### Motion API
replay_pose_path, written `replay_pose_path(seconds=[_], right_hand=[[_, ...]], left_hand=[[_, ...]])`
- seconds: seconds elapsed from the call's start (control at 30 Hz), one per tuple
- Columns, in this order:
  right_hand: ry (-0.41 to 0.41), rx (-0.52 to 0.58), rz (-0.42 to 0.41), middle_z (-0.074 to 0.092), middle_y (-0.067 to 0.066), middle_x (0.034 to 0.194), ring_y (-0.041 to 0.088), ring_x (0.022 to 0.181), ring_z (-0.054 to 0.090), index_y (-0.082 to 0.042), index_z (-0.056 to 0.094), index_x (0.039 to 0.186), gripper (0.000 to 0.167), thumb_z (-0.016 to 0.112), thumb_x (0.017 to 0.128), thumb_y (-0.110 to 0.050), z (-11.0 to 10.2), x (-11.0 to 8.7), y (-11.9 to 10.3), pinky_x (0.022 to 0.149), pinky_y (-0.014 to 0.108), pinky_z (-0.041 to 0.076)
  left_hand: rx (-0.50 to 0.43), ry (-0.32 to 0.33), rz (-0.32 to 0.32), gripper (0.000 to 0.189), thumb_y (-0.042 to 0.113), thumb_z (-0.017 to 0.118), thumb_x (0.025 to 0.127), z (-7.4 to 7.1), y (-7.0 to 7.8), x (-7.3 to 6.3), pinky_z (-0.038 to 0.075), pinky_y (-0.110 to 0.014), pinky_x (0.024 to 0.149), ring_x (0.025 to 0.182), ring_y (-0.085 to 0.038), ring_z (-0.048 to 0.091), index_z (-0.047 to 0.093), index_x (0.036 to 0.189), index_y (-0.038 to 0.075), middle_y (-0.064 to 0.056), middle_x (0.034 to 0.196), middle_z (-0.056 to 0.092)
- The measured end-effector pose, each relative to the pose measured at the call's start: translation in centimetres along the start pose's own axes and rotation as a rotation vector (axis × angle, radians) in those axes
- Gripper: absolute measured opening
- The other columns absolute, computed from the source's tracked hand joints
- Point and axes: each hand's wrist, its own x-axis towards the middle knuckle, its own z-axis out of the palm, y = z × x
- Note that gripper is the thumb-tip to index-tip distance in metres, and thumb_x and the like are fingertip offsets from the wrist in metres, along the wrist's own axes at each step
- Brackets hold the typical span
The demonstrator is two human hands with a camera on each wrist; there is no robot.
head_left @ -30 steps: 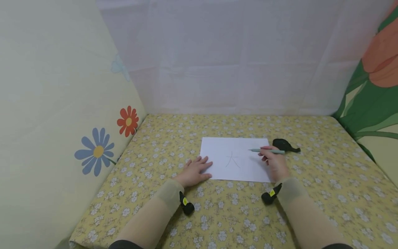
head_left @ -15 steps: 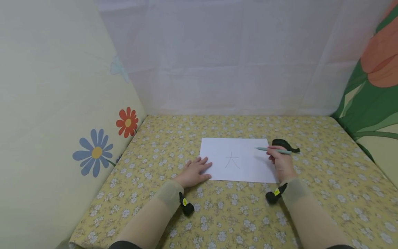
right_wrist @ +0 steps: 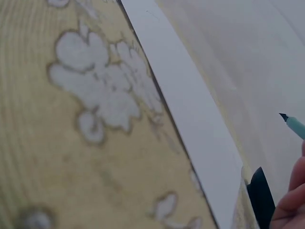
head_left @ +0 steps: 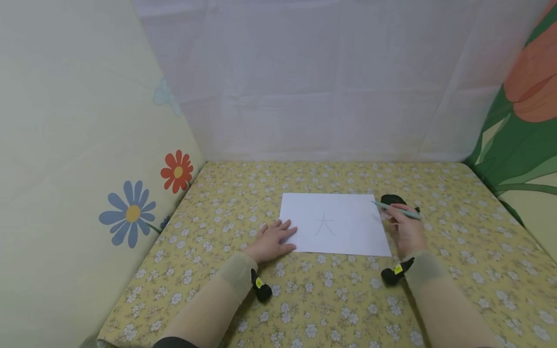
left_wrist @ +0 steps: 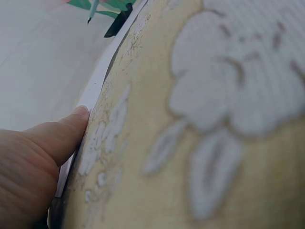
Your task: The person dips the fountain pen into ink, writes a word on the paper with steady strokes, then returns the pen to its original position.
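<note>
A white sheet of paper [head_left: 352, 234] lies on the table, bearing a thin drawn character [head_left: 325, 224] of several strokes. My left hand [head_left: 271, 240] rests flat on its left edge with fingers spread; in the left wrist view the thumb [left_wrist: 64, 136] touches the paper's rim. Beyond the right edge, my right hand [head_left: 407, 232] pinches a light teal pen [head_left: 385, 206] between thumb and fingers. The pen points left over the paper's far right corner. Its dark tip shows uncapped and raised in the right wrist view, where only some fingers [right_wrist: 291, 205] appear.
Just behind the right hand lies a black rounded object [head_left: 392, 198] with a narrow tail, partly covered by hand and pen. A yellow flowered cloth [head_left: 322, 299] covers the table. A pale curtain [head_left: 304, 87] hangs behind, with flower-printed panels at both sides.
My right hand has moved rightward with the pen, from above the paper to past its right edge. The left hand, paper and drawn character stay as they were.
</note>
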Motion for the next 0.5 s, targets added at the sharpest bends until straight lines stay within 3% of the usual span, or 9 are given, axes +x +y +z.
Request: replay_pose_path(seconds=[0.23,0.5], right_hand=[[-0.012,0.134,0.005,0.070,-0.007,0.082,0.013,0.070,0.054,-0.007,0.059,0.117,0.031,0.066,0.093,-0.025,-1.1,-0.2,-0.3,0.058,0.023,0.037],[0.147,0.216,-0.040,0.067,-0.003,0.079,0.011,0.063,0.055,-0.002,0.063,0.117,0.026,0.063,0.094,-0.015,-1.6,0.1,-0.6,0.053,0.018,0.039]], left_hand=[[0.007,0.009,-0.004,0.061,0.048,0.050,0.097,0.2,-0.1,0.1,-0.002,-0.054,0.115,0.147,-0.026,0.007,0.034,0.151,0.025,0.000,0.159,0.015],[-0.003,0.013,0.002,0.061,0.049,0.050,0.097,0.3,-0.5,0.2,-0.002,-0.054,0.115,0.147,-0.025,0.006,0.033,0.151,0.025,0.001,0.159,0.014]])
